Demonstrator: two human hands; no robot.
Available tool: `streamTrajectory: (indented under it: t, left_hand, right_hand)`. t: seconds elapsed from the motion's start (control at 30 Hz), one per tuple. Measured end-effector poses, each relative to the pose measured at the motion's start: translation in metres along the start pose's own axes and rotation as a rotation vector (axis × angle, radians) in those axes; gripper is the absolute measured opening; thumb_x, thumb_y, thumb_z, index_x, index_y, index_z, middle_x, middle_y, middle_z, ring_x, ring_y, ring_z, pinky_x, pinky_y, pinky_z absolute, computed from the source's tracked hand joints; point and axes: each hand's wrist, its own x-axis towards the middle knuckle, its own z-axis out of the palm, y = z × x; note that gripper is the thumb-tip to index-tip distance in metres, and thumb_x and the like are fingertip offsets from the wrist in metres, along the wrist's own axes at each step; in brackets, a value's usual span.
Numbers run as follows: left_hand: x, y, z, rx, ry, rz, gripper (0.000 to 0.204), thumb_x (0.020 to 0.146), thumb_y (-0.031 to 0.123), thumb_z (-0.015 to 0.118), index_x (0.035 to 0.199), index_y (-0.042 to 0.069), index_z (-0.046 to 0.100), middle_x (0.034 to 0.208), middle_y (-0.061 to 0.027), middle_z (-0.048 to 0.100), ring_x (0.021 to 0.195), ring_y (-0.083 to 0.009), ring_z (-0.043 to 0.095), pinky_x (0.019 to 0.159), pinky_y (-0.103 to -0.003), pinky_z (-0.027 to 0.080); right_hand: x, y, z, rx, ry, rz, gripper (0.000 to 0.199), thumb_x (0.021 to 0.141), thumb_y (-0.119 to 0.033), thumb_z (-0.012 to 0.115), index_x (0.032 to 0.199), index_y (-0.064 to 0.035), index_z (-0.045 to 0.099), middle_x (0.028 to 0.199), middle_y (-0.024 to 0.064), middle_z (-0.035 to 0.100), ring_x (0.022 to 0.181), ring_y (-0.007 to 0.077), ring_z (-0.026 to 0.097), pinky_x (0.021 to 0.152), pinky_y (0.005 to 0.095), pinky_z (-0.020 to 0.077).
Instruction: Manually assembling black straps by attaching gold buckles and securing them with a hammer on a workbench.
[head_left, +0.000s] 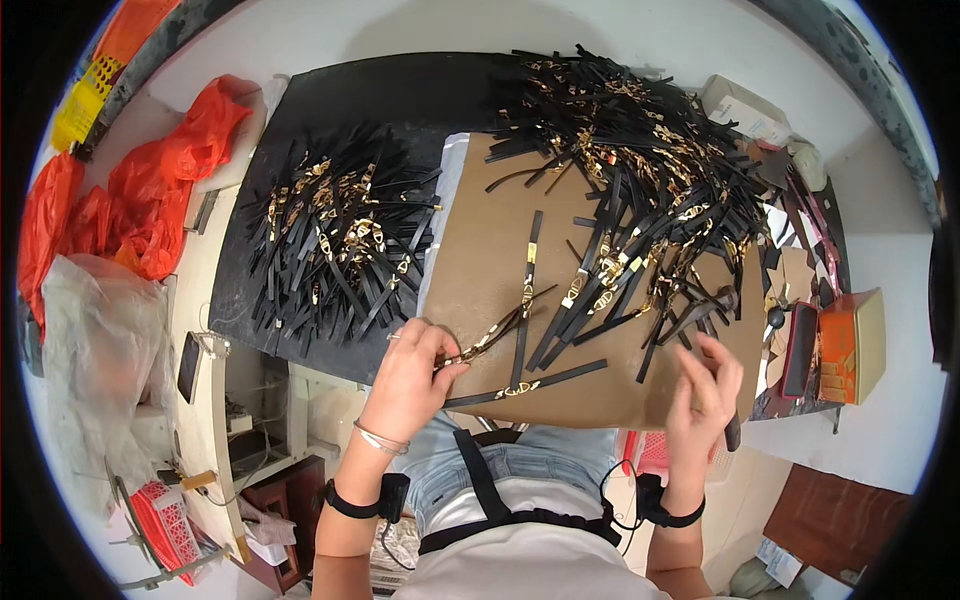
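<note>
My left hand [410, 375] pinches one end of a black strap with gold chain links [488, 340], over the near left edge of a brown mat [480, 240]. The strap's other end points up and right. At the mat's right side, my right hand [705, 395] is closed round a dark-handled hammer [733, 432]; its dark head shows beyond the fingers, beside several straps. A single black strap with a gold buckle [525, 388] lies near the front edge, close to my left hand. Another strap [530, 265] lies lengthwise on the mat.
A large heap of black straps with gold fittings [640, 150] covers the mat's far right; a smaller heap [345, 230] lies on the black tabletop [400, 90] at left. An orange box [850, 345] stands at right. Red plastic bags [160, 180] and a phone [188, 365] are at left.
</note>
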Motion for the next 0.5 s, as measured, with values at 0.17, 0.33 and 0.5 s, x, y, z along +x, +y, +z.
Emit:
streamTrajectory:
  t: [0.17,0.33,0.5]
  left_hand:
    - [-0.007,0.025,0.002,0.047,0.05,0.061,0.045,0.065,0.019,0.089,0.094,0.003,0.059,0.095,-0.013,0.057,0.088,-0.0327,0.057,0.082,-0.041,0.048]
    - [-0.008,0.007,0.002,0.035,-0.075,0.043,0.05,0.061,0.022,0.09,0.093,0.003,0.058,0.098,-0.0137,0.056,0.089,-0.0352,0.055,0.081,-0.041,0.046]
    - [-0.014,0.011,0.01,0.176,-0.025,0.138,0.035,0.072,0.012,0.082,0.098,0.003,0.059,0.099,-0.0136,0.057,0.096,-0.0341,0.055,0.081,-0.04,0.045]
  right_hand:
    - [-0.009,-0.022,0.021,0.135,-0.078,-0.109,0.039,0.073,0.014,0.064,0.104,-0.0069,0.076,0.115,0.0119,0.066,0.098,0.028,0.06,0.081,0.0359,0.0492]
    - [-0.008,-0.034,0.028,0.252,-0.147,-0.066,0.035,0.074,0.014,0.064,0.102,-0.0043,0.075,0.108,0.0115,0.067,0.089,0.0252,0.061,0.077,0.0322,0.05]
    - [0.002,-0.034,0.032,0.269,-0.15,-0.033,0.031,0.077,0.014,0.064,0.101,-0.0035,0.075,0.098,0.0108,0.069,0.085,0.0257,0.063,0.075,0.0331,0.0511]
